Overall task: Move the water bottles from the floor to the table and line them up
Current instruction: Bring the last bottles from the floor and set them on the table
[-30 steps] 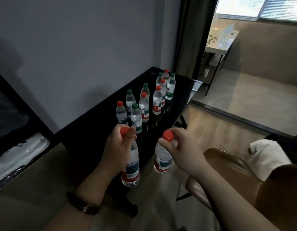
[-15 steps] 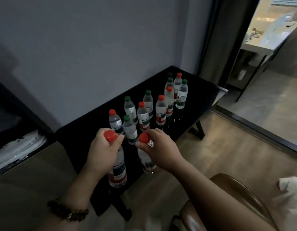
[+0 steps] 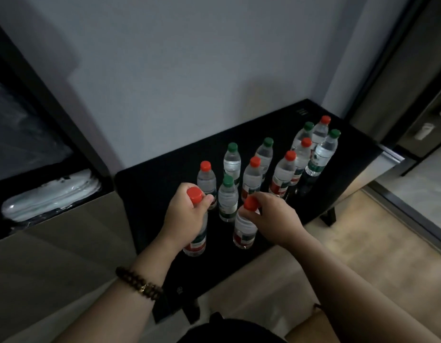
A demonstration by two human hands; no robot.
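Observation:
My left hand (image 3: 187, 216) grips the upper part of a red-capped water bottle (image 3: 195, 241) over the near part of the black table (image 3: 150, 194). My right hand (image 3: 273, 216) holds a second red-capped bottle (image 3: 244, 231) by its neck, just to the right of the first. Both bottles are upright with their bases at or just above the tabletop; I cannot tell which. Behind them several bottles with red and green caps stand in two rows (image 3: 264, 167) running toward the far right corner.
A grey wall backs the table. To the left is a dark cabinet with a white plastic-wrapped bundle (image 3: 51, 194) on its ledge. Wooden floor (image 3: 363, 243) lies to the right, and a brown chair edge (image 3: 311, 325) shows at the bottom.
Both hands carried their bottles forward from beyond the table's near edge to over its near part, close behind the rows. The view has swung left and down.

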